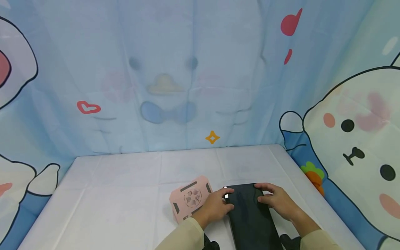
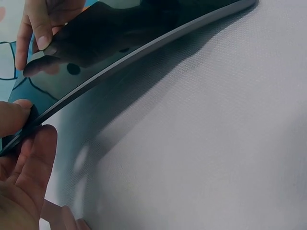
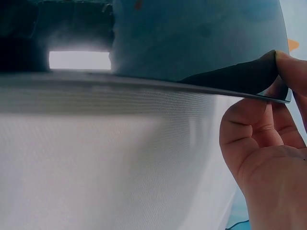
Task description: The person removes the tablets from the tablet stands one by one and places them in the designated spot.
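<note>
A black tablet (image 1: 250, 218) with a glossy, reflective screen slants toward me at the front right of the table. My left hand (image 1: 217, 205) pinches its far left corner, thumb on the screen and fingers underneath, as the left wrist view shows. At the far right corner my right hand (image 1: 278, 201) grips the edge; in the right wrist view its thumb is on top and curled fingers (image 3: 240, 122) are below. The tablet's edge is raised over the white cloth in both wrist views. Just left of the tablet lies a pink case (image 1: 184, 196) with dark slots and a round pattern, partly behind my left hand.
A white cloth covers the table (image 1: 118, 201). Behind it hangs a light blue curtain (image 1: 225, 86) with cartoon prints, which also runs along both sides. Dark wrist-worn pieces (image 1: 290, 242) show near my sleeves.
</note>
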Motion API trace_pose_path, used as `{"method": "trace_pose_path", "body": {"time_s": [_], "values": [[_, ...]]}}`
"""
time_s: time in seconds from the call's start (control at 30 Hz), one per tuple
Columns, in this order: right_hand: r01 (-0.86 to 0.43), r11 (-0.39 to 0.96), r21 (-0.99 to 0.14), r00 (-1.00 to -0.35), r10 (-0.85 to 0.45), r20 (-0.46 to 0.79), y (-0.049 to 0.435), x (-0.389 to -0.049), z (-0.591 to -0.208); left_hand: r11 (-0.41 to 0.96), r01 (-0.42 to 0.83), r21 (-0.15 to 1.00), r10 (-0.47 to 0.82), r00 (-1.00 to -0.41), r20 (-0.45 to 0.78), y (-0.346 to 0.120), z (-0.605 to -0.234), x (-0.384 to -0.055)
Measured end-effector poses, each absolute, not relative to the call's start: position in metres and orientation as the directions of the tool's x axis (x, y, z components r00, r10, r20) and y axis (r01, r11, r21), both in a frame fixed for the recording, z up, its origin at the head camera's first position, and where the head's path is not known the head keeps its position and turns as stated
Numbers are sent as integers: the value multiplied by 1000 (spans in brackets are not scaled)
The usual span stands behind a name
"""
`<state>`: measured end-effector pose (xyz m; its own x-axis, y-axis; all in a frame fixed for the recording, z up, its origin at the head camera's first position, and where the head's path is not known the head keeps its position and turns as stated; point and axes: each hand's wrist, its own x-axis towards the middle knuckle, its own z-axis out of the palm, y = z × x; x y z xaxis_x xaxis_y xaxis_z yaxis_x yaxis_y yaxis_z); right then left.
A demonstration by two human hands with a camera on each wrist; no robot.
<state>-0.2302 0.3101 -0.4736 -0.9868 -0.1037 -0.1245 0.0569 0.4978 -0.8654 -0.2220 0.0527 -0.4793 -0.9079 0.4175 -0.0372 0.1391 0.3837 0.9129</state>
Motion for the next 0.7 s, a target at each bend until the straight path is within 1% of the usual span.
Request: {"method": "trace_pose_path", "body": {"time_s": [0.2,0.7], "values": [[59,478,-877,-986,-107,-125,311,-229,-474,412,173,895,421,-907,-19,53,-481,-222],[67,440,-896,-985,-112,-129,313,-226,-481,401,189,897,428,-904,-1,54,-489,-220]]}}
